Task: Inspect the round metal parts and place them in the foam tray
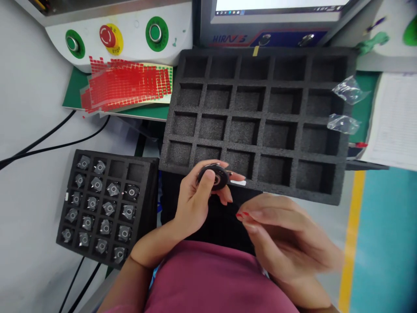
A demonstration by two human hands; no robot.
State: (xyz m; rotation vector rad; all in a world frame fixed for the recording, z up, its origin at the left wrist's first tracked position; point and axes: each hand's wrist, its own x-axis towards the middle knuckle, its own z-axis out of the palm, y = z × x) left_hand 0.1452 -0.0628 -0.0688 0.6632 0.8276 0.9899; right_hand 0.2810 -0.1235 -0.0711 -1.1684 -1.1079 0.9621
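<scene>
My left hand (195, 195) is closed round a round black part (222, 177) with a ring-shaped centre, thumb on its face. It is above the near edge of a black foam tray (339, 174) with square pockets. My right hand (286, 230), slightly blurred, pinches small red stickers (243, 215) between thumb and fingertips. The two hands are apart, with the right one lower and nearer my body. On the left, a second foam tray (76, 158) holds several similar round parts in clear wrapping; an unwrapped-looking black part (132, 191) sits in its right column.
Sheets of red stickers (130, 84) lie on the green ledge at the back left. Behind them is a panel with a red stop button (107, 36) and green buttons. Clear plastic bags (343, 124) rest on the big tray's right side, beside printed paper (394, 117). A monitor (276, 17) stands behind.
</scene>
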